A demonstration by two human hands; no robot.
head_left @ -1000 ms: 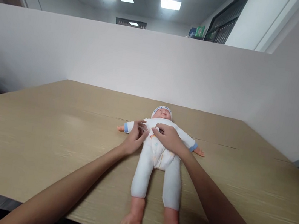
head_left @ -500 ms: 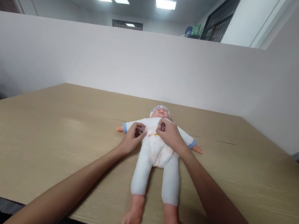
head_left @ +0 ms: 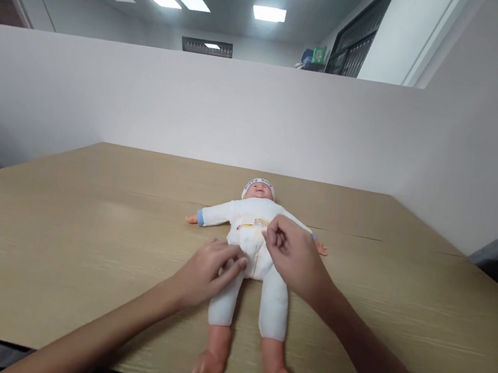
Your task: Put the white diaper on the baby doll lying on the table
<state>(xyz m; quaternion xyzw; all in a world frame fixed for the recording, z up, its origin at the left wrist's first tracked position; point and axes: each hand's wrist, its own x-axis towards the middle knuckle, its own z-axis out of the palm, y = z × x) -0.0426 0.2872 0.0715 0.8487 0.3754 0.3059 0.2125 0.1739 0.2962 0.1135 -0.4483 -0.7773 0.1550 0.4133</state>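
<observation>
A baby doll (head_left: 253, 238) in a white suit with blue cuffs lies on its back in the middle of a wooden table (head_left: 55, 230), head away from me and bare feet at the near edge. My left hand (head_left: 208, 272) rests on the doll's left hip, fingers curled and pinching the white cloth. My right hand (head_left: 294, 258) hovers over the doll's belly with fingers curled in a pinch; whether it grips cloth I cannot make out.
A white partition wall (head_left: 149, 100) stands behind the table and runs along its right side. The table's near edge (head_left: 13, 341) lies close to me. Ceiling lights (head_left: 268, 13) and a dark window frame show above the partition.
Both hands have moved down from the doll's chest toward its waist and hips. The view has shifted slightly, so the doll sits a little lower and to the left.
</observation>
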